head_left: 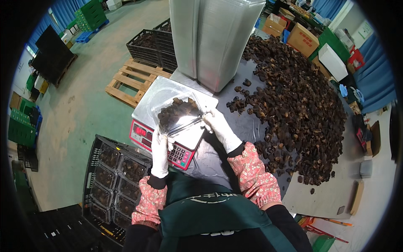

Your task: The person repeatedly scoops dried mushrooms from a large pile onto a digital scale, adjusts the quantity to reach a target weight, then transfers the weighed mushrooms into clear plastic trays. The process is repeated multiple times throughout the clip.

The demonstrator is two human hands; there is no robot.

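Observation:
Both of my hands wear white gloves and grip a clear plastic clamshell box (179, 115) filled with dark brown wood-ear-like mushrooms. My left hand (161, 151) pinches its near left corner, while my right hand (218, 126) holds the near right corner. Beneath the box lies the steel plate of a red digital scale (150, 91), its lit display to the left and its keypad near my left hand. Glare covers part of the box, and I cannot tell whether it touches the plate. A large heap of the same dark mushrooms (296, 113) spreads over the table to the right.
Tall stacks of clear plastic boxes (217, 44) stand behind the scale. At lower left, a black crate (91, 170) holds several filled boxes. A wooden pallet (132, 82) and black crates of mushrooms (141, 52) stand beyond the table. Cardboard boxes (302, 39) lie at the back right.

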